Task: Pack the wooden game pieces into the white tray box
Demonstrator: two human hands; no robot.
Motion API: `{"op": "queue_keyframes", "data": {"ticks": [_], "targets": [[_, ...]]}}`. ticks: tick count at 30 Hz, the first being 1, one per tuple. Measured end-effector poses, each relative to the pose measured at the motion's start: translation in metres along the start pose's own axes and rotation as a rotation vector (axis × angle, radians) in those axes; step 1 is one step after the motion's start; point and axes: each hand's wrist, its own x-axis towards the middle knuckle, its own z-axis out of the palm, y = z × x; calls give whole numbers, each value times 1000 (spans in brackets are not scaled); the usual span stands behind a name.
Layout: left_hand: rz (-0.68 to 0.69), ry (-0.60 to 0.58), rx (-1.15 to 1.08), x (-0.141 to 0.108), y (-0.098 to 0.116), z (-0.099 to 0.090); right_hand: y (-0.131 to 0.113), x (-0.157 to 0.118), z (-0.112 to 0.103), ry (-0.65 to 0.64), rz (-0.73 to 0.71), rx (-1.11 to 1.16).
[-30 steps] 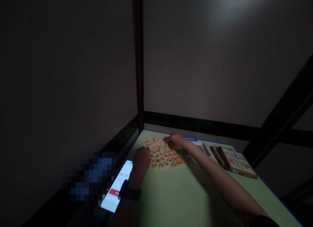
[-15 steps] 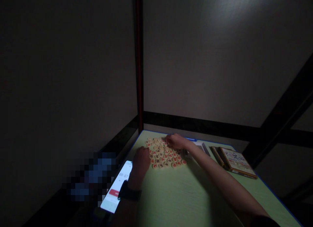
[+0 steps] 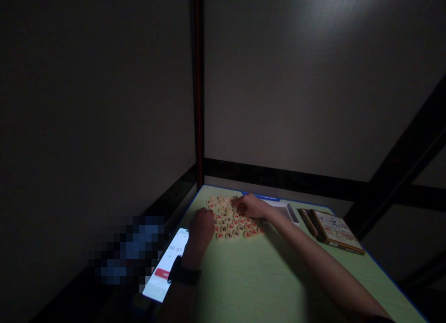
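Observation:
Round, pale Chinese chess pieces (image 3: pixel 229 222) lie close together on the green tabletop (image 3: pixel 251 276), many with red or dark characters on top and some plain. At their left edge is my left hand (image 3: pixel 202 228), fingers curled inward, a dark band on its wrist. My right hand (image 3: pixel 248 205) reaches over the back right of the pieces, its fingers bent down among them and pressed together. Dim light and the hands themselves hide both sets of fingertips, so what they hold, if anything, does not show.
A lit phone (image 3: pixel 163 272) with a running timer lies left of my left wrist. Behind my right forearm sits an open pale tray (image 3: pixel 291 211). Flat boxes (image 3: pixel 339 232) with printed lids lie at the right. Walls (image 3: pixel 289 81) close in behind the table.
My right hand has shifted slightly nearer to me and to the left over the pieces, uncovering more of the blue edge behind it. My left hand stays in place.

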Motion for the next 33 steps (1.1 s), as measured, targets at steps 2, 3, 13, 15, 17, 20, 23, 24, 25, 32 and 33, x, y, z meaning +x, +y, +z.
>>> {"op": "queue_keyframes", "data": {"ticks": [2,3,13,15,17,20,23,24,25,32,33], "targets": [[3,10,-9,-1,0,-1,-7,2,6,1,0,-18],[2,13,-16,-1,1,-2,-10,3,8,2,5,-23],[36,88,-125,3,2,1,-7,7,9,85,49,178],[82,127,-222,5,5,4,-4,6,9,124,61,275],[143,159,-331,6,9,6,-3,4,11,159,63,363],[238,204,-463,7,17,9,-5,-1,17,176,54,625],[283,259,-532,7,20,11,-10,-5,22,137,113,1163],[286,278,-545,7,20,11,-12,-6,23,121,144,1324],[287,289,-554,7,19,11,-15,-6,23,107,171,1435],[296,182,-401,3,7,-10,-31,-5,28,64,204,1586],[299,170,-363,2,5,-13,-32,-5,29,53,197,1575]]}}
